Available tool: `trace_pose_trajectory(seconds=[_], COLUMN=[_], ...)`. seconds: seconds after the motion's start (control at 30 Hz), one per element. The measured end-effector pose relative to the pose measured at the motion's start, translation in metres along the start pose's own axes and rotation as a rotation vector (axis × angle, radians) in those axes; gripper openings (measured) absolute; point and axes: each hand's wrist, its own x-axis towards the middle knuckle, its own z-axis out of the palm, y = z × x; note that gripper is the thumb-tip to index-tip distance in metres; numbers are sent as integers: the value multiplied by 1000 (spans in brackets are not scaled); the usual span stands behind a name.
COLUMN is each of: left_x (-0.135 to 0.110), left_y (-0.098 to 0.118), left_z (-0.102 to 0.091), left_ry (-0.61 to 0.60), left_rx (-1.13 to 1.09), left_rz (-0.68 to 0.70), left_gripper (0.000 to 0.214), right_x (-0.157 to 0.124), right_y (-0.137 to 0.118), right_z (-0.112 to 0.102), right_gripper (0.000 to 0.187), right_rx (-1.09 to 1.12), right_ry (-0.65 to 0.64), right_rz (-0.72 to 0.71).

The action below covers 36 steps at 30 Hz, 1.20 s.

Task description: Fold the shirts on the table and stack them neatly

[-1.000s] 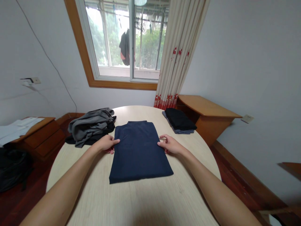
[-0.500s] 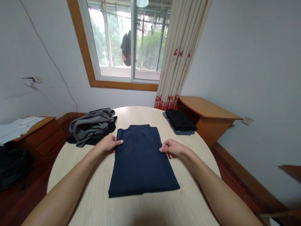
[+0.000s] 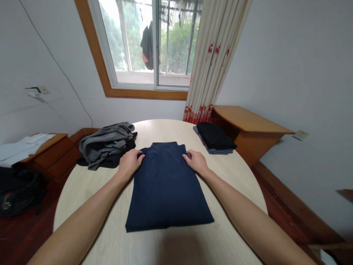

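A dark navy shirt (image 3: 167, 184), folded into a neat panel, lies flat on the round pale wooden table (image 3: 110, 228). Its collar edge points away from me, toward the window. My left hand (image 3: 131, 161) is closed on the shirt's far left corner, thumb on top and fingers partly hidden beneath. At the far right corner, my right hand (image 3: 196, 161) pinches the fabric the same way, between thumb and fingers.
Left of the shirt is a loose heap of grey and black clothes (image 3: 109, 143). A stack of folded black and blue-grey clothes (image 3: 215, 138) lies at the back right. Beyond it stands a wooden desk (image 3: 250, 117); a patterned curtain (image 3: 212, 66) hangs behind.
Both hands have slid from the shirt's sides up to its far corners and now grip there. My view has tipped slightly downward.
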Motion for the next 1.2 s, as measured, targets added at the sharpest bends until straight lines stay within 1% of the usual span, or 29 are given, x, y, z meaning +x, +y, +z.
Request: trace_pose_trajectory(seconds=[0.07, 0.13, 0.2, 0.27, 0.33, 0.37, 0.43, 0.5, 0.57, 0.63, 0.7, 0.77, 0.83, 0.87, 0.97, 1.0, 1.03, 1.1, 1.13, 1.2], left_x=[3, 6, 9, 11, 13, 14, 14, 13, 11, 10, 9, 8, 7, 7, 8, 9, 10, 10, 9, 4], left_y=[-5, -9, -11, -12, -11, -11, -11, -13, -16, -20, -24, -26, -26, -25, -24, -24, -26, -28, -29, -24], left_z=[2, 6, 13, 19, 24, 25, 26, 26, 25, 24, 23, 22, 21, 21, 21, 20, 19, 15, 13, 8], left_ry=[40, 100, 171, 192, 120, 66, -24, -55, -77, -100, -114, -144, -180, -181, -103, -86, -82, -72, -43, 54], left_rx=[-117, -315, -612, -965, -1268, -1373, -1472, -1456, -1387, -1287, -1166, -1039, -974, -988, -1138, -1153, -1115, -892, -740, -452], left_rz=[-18, -21, -52, -149, -291, -362, -471, -509, -436, -305, -188, -134, -141, -157, -184, -181, -172, -119, -65, 81], left_gripper=[27, 25, 25, 27, 28, 31, 44, 58, 65, 63, 56, 52, 55, 58, 69, 69, 68, 57, 50, 39], right_x=[1, 4, 7, 9, 10, 11, 11, 11, 11, 12, 12, 13, 13, 12, 10, 9, 8, 6, 4, 0], right_y=[2, 4, 5, 7, 8, 10, 12, 14, 17, 20, 22, 22, 21, 20, 18, 18, 18, 17, 16, 11], right_z=[2, 3, 5, 7, 9, 10, 11, 13, 15, 16, 17, 16, 14, 13, 7, 5, 3, -2, -5, -12], right_gripper=[25, 29, 33, 37, 38, 36, 34, 41, 46, 42, 32, 23, 19, 21, 32, 35, 36, 32, 30, 27], right_rx=[64, 196, 393, 610, 786, 852, 942, 977, 959, 895, 813, 742, 696, 683, 671, 657, 630, 526, 458, 327], right_ry=[41, 95, 149, 177, 151, 119, 42, -14, -30, -9, 24, 29, 9, 1, 8, 18, 31, 71, 100, 155], right_rz=[-27, -42, -39, -7, 51, 90, 172, 224, 219, 181, 142, 100, 67, 59, 66, 72, 75, 50, 18, -80])
